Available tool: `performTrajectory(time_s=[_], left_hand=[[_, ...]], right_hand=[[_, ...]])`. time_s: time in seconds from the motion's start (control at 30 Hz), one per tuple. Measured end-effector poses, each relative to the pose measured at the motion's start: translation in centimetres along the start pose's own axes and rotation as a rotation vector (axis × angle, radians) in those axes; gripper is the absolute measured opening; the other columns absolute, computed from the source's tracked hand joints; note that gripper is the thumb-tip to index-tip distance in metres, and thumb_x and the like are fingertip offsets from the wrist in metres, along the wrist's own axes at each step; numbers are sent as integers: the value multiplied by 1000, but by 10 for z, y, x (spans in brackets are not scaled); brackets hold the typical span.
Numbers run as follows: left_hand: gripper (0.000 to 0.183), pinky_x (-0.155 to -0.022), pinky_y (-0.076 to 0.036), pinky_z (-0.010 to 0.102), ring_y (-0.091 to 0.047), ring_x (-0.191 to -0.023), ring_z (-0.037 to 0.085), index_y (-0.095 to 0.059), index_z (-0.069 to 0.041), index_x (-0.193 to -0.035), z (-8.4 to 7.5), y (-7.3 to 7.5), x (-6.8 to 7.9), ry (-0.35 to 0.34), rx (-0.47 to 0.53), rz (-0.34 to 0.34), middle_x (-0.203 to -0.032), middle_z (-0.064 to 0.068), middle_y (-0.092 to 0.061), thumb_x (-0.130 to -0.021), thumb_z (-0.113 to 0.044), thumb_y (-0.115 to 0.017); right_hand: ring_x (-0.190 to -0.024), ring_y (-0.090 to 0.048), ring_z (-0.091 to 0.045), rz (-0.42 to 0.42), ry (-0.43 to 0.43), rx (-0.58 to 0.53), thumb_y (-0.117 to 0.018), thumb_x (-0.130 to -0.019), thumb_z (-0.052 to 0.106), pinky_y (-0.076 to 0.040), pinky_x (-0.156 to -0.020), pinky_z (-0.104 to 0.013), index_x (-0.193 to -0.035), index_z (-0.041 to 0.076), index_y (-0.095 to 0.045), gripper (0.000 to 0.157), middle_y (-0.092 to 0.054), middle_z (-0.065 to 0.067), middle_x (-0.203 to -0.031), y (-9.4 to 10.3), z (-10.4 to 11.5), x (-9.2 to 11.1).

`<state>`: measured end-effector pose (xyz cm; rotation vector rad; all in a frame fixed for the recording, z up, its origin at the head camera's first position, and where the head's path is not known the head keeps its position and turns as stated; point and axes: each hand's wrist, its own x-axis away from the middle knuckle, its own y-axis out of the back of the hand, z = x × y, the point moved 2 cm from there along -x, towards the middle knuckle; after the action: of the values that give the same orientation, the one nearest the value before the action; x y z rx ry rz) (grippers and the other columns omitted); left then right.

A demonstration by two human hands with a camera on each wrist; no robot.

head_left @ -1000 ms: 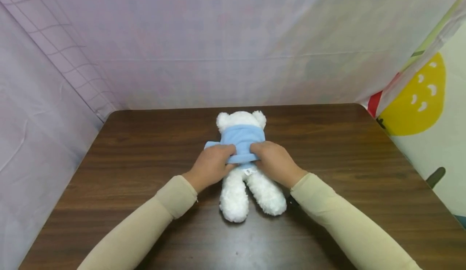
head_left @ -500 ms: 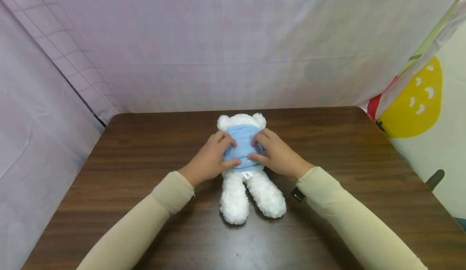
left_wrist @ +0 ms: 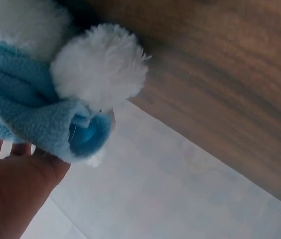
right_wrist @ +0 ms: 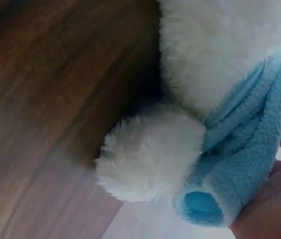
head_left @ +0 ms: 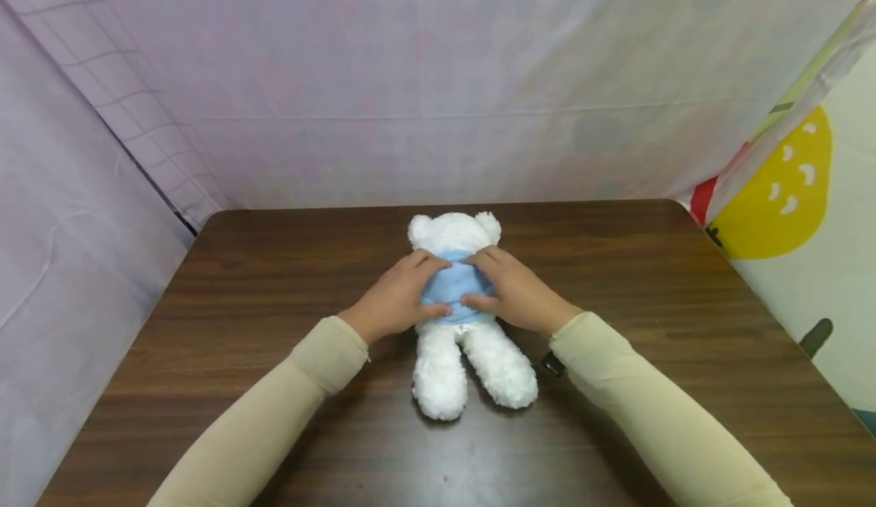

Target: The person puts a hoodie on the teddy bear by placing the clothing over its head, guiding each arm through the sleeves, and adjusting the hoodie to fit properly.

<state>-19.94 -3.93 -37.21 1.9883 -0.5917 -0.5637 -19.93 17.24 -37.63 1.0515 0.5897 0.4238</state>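
A white plush bear (head_left: 441, 378) lies on the table, ears toward the far edge and legs toward me. No face shows on it. Around its body is a light blue fleece shirt (head_left: 457, 283). My left hand (head_left: 393, 298) holds the shirt's left side, with thumb near the hem and fingers bent at the top. On the other side my right hand (head_left: 523, 294) grips it likewise. In the left wrist view, a sleeve (left_wrist: 88, 137) gapes beside a fluffy white ball-shaped part (left_wrist: 100, 67). The right wrist view has a similar sleeve opening (right_wrist: 203, 209) beside another white ball-shaped part (right_wrist: 150, 152).
The dark wooden table (head_left: 274, 302) stretches out on both sides of the bear. A pale curtain (head_left: 411, 74) hangs along its far edge. At the right is a cloth printed with a yellow shape (head_left: 780, 188). A small black object (head_left: 553, 364) sits at my right cuff.
My hands have left the raised hem and now hold the shirt's sides. The hem has come down to the legs, and lately the top edge has slid toward me. The bear stays in place.
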Motion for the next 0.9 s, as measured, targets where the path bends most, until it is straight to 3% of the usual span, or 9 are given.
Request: performTrajectory(time_s=[0.1,0.23,0.43,0.57,0.7,0.8,0.9], left_hand=[[59,-88,-46,33,-51,-103,17,-57,-11,-132,1,-3,1,-14,-13,-59,-116,2,-54,-85,-40,-79],[51,-85,-46,32,-50,-100,17,-61,-11,-122,2,-6,4,-29,-18,-108,-111,1,-57,-84,-40,-79],[56,-87,-47,32,-51,-102,18,-60,-9,-128,1,-5,9,-38,-7,-153,-116,3,-53,-86,-40,-78],[55,-89,-48,34,-49,-107,21,-59,-7,-127,0,-3,15,-73,-13,-268,-119,6,-50,-85,-38,-79],[30,-77,-47,31,-50,-93,19,-66,-8,-102,-1,1,25,-170,-51,-377,-100,4,-54,-86,-29,-80],[19,-70,-45,29,-49,-81,15,-65,-12,-85,-2,3,32,-205,-84,-373,-86,0,-55,-86,-24,-80],[20,-68,-45,29,-49,-77,13,-63,-14,-78,0,3,40,-193,-118,-341,-81,-1,-56,-85,-22,-80]], right_hand=[[-93,-51,-19,-40,8,3,-76,-89,33,-46,-78,-36,-118,6,-58,44,-56,-5,-107,-1,-1,1],[-92,-50,-20,-66,38,16,-77,-89,31,-44,-77,-36,-109,7,-59,36,-56,-2,-99,-3,0,3],[-92,-51,-20,-110,59,43,-77,-89,32,-45,-78,-37,-113,5,-59,40,-55,-5,-103,-1,1,6],[-100,-52,-25,-178,56,67,-77,-88,33,-47,-84,-42,-121,3,-57,49,-54,-11,-114,4,4,9],[-102,-50,-28,-279,89,93,-79,-86,29,-46,-86,-43,-112,2,-60,42,-54,-11,-110,9,8,13],[-90,-52,-24,-316,173,114,-80,-85,22,-47,-78,-39,-95,6,-62,26,-56,-7,-95,11,13,19],[-83,-55,-19,-283,247,133,-79,-84,17,-49,-72,-36,-86,9,-64,17,-58,-2,-88,9,15,25]])
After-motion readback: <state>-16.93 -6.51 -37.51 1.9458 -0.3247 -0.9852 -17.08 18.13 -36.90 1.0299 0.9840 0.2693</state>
